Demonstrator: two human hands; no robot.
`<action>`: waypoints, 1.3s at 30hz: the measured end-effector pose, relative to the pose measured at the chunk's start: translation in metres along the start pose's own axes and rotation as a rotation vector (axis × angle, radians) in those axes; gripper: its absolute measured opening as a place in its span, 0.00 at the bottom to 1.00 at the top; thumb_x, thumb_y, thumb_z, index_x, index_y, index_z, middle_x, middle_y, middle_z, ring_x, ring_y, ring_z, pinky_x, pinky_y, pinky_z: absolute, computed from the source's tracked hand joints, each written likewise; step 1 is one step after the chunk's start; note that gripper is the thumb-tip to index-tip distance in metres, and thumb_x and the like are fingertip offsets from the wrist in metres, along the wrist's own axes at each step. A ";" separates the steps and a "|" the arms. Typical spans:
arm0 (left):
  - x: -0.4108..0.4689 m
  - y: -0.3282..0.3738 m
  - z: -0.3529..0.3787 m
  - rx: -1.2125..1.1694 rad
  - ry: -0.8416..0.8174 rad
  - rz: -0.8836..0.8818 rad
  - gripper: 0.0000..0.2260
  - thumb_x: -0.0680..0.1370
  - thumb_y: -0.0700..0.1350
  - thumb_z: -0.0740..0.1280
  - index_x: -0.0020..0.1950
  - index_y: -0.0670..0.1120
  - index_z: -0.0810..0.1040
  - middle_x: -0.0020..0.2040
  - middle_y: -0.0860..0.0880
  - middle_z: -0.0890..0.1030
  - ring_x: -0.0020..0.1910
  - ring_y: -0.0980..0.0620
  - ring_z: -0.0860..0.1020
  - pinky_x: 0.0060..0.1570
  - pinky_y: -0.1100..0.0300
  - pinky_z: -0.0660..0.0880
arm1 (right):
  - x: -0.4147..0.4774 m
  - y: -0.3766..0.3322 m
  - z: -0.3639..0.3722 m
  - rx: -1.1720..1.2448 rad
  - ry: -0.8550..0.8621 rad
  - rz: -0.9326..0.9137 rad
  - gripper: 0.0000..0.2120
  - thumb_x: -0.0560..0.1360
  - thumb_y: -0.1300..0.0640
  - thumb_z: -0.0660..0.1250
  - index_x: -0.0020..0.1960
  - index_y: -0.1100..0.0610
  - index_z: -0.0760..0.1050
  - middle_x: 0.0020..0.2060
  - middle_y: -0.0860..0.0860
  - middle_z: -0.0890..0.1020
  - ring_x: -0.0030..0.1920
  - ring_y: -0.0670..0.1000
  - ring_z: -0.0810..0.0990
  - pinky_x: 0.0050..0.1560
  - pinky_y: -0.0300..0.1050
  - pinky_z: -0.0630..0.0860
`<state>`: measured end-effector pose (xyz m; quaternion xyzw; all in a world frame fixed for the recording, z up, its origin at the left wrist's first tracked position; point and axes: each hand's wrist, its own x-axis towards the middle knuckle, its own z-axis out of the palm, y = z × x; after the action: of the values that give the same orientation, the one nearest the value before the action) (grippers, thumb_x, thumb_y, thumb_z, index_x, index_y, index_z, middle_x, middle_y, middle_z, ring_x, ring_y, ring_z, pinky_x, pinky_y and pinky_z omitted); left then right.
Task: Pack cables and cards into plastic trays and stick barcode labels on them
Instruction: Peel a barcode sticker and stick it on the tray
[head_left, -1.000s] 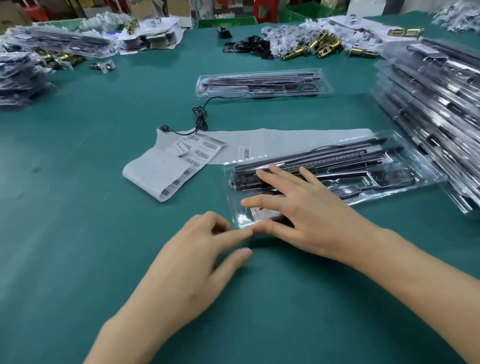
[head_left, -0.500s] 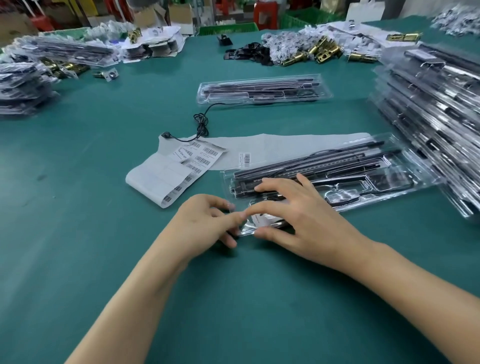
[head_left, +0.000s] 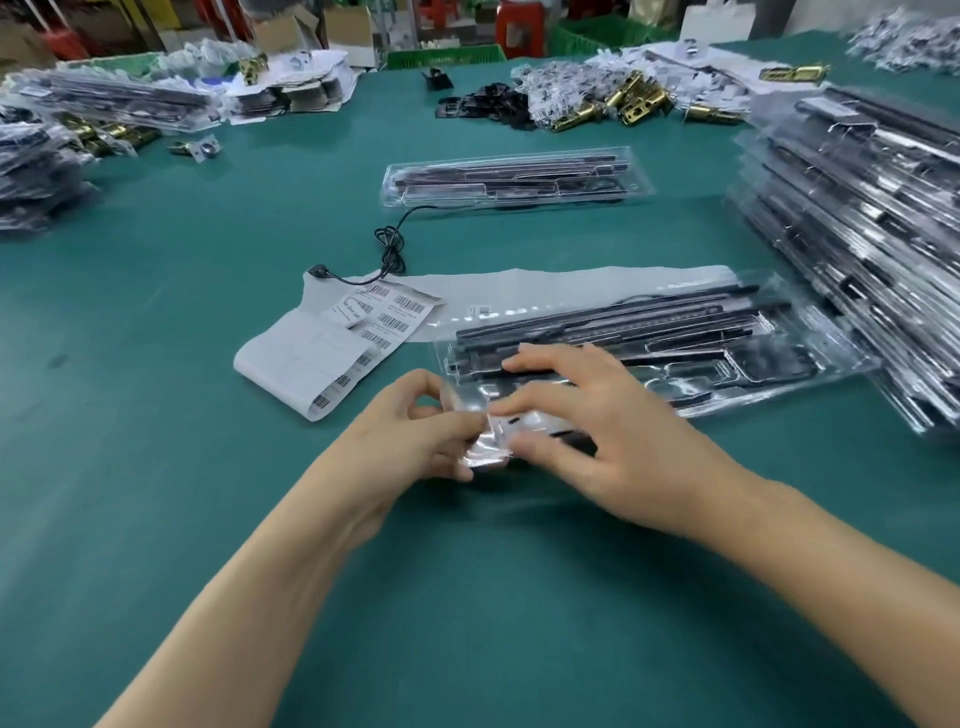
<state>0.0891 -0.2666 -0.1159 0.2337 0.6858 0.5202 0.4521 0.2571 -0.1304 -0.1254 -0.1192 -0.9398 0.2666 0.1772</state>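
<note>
On the green table (head_left: 156, 519), a clear plastic tray (head_left: 727, 358) filled with long black parts lies just past centre and runs off toward 2 o'clock. The left hand (head_left: 410, 431) has a narrow grip, thumb and forefinger pinching the tray's near left corner, while the right hand (head_left: 608, 421) lies spread on that same end, its fingers nearly straight and pressing down on the plastic. A barcode label sheet (head_left: 332, 353) lies at 10 o'clock from the hands, with a black cable (head_left: 390, 249) just beyond it, a second tray (head_left: 514, 176) at 12 o'clock and a stack of packed trays (head_left: 872, 218) at 2 o'clock.
</note>
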 end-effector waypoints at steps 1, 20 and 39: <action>0.002 0.002 -0.003 -0.020 -0.005 0.016 0.08 0.77 0.36 0.73 0.49 0.43 0.74 0.36 0.45 0.81 0.34 0.49 0.78 0.32 0.63 0.76 | 0.005 0.003 -0.009 0.002 0.008 0.003 0.19 0.80 0.39 0.60 0.63 0.46 0.80 0.67 0.44 0.74 0.70 0.43 0.69 0.75 0.48 0.64; 0.004 -0.010 -0.016 0.034 0.008 0.145 0.09 0.80 0.34 0.69 0.50 0.43 0.70 0.35 0.45 0.74 0.39 0.43 0.86 0.34 0.61 0.78 | 0.113 0.002 -0.042 -0.407 -0.498 0.295 0.52 0.53 0.18 0.70 0.68 0.44 0.64 0.59 0.40 0.75 0.58 0.50 0.73 0.58 0.52 0.66; -0.002 -0.009 -0.022 0.080 -0.107 0.124 0.13 0.80 0.40 0.72 0.55 0.50 0.69 0.43 0.42 0.86 0.45 0.45 0.87 0.34 0.65 0.74 | 0.116 -0.021 -0.034 -0.449 -0.548 0.209 0.62 0.54 0.22 0.75 0.78 0.38 0.48 0.63 0.46 0.66 0.70 0.53 0.65 0.70 0.62 0.64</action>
<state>0.0721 -0.2826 -0.1219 0.3210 0.6652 0.5062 0.4452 0.1621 -0.0955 -0.0559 -0.1747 -0.9702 0.0923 -0.1400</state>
